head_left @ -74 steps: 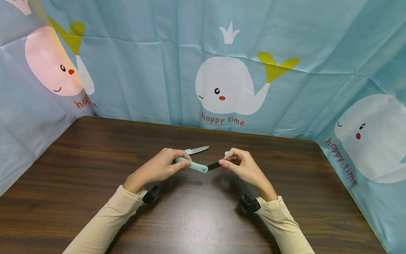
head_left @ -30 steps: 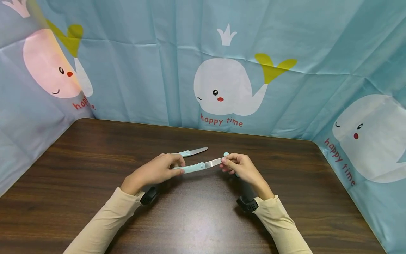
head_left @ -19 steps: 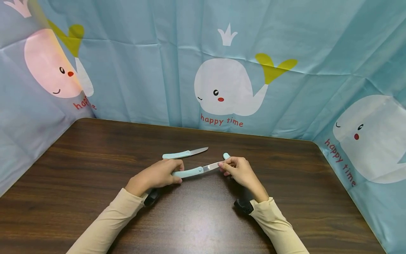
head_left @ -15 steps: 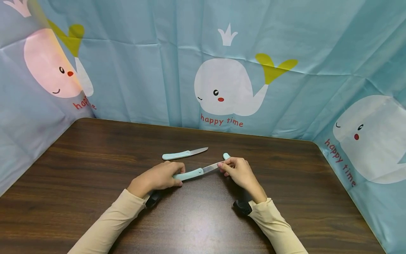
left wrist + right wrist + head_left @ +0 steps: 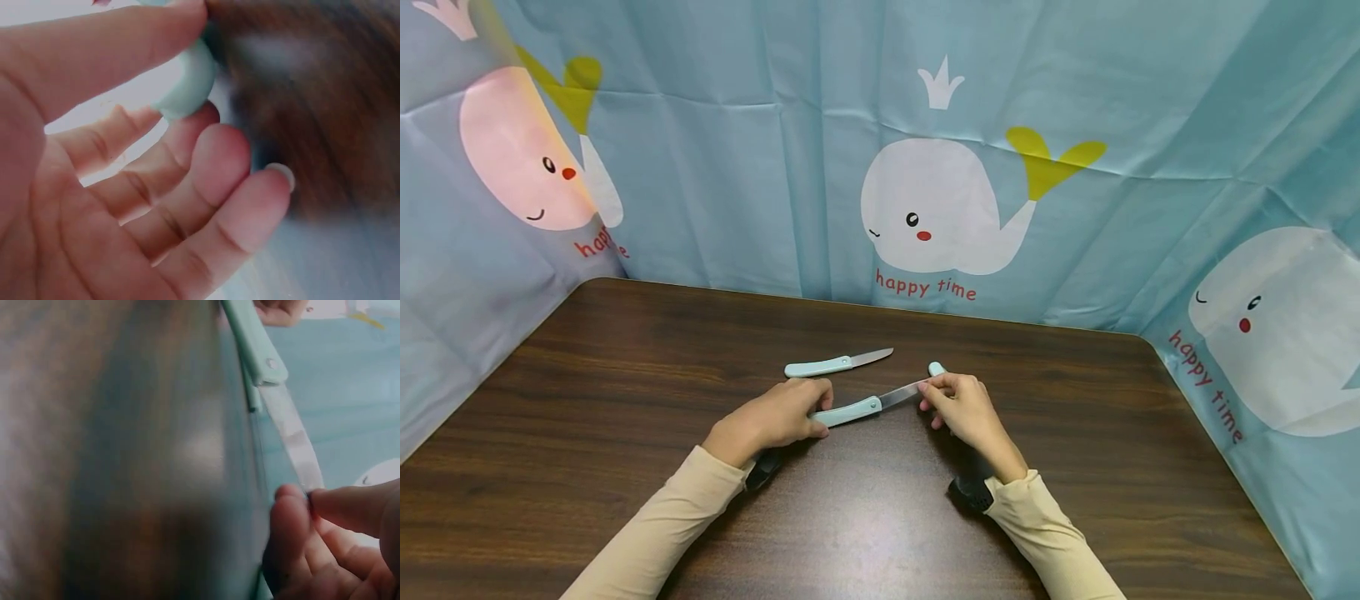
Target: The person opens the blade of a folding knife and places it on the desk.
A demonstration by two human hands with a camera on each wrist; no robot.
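Note:
An unfolded folding knife (image 5: 852,412) with a mint handle spans the space between the two hands. My left hand (image 5: 775,415) grips the rear of its handle; in the left wrist view the rounded mint handle end (image 5: 189,84) sits between thumb and fingers. With thumb and forefinger my right hand (image 5: 966,410) pinches the tip of the silver blade (image 5: 292,432), so the tip is hidden. Behind the left hand, a second unfolded folding knife (image 5: 817,367) lies on the table, its blade pointing right. A mint-coloured end (image 5: 936,368) shows beyond the right hand, the rest covered by it.
The dark wood-grain table (image 5: 865,517) has rounded far corners. A blue curtain (image 5: 715,183) printed with whales hangs along its back and sides. Each wrist carries a black camera, such as the right wrist's camera (image 5: 972,492).
The held knife has turned so its blade, dark before, shows silver, and its handle end has come nearer me. The left hand has shifted nearer too, uncovering the second knife's handle.

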